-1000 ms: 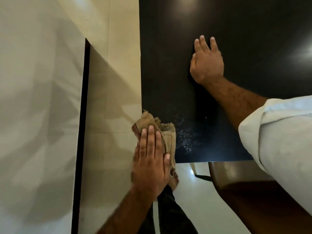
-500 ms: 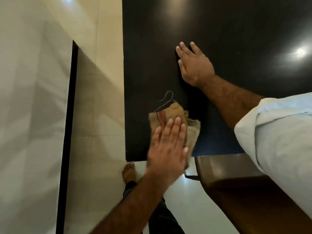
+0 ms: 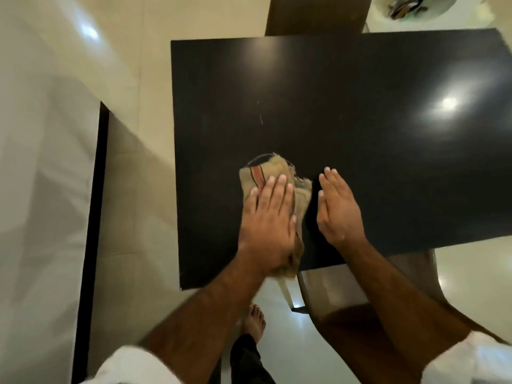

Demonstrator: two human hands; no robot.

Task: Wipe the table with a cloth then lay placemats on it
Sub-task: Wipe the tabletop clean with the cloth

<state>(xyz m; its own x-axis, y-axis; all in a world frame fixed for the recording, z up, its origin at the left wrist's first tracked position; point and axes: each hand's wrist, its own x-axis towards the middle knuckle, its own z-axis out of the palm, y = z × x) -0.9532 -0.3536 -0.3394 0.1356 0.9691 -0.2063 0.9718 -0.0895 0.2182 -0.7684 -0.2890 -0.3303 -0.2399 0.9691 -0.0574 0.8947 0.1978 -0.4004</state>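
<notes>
A glossy black table (image 3: 360, 120) fills the middle of the view. A crumpled tan cloth (image 3: 300, 198) with red and dark stripes lies on its near part, one end hanging past the near edge. My left hand (image 3: 268, 220) presses flat on top of the cloth with fingers together. My right hand (image 3: 339, 209) rests flat on the bare tabletop just right of the cloth, holding nothing. A curved damp streak shows just beyond the cloth. No placemats are in view.
A brown chair (image 3: 374, 289) is tucked under the table's near edge, and another chair (image 3: 315, 15) stands at the far side. A white wall (image 3: 36, 189) with a dark edge runs along the left. My bare foot (image 3: 253, 322) stands on the cream tiled floor.
My left hand has pushed the cloth from the table's near left corner further in and to the right. My right hand has drawn back toward me, beside the cloth. The camera view has pulled back.
</notes>
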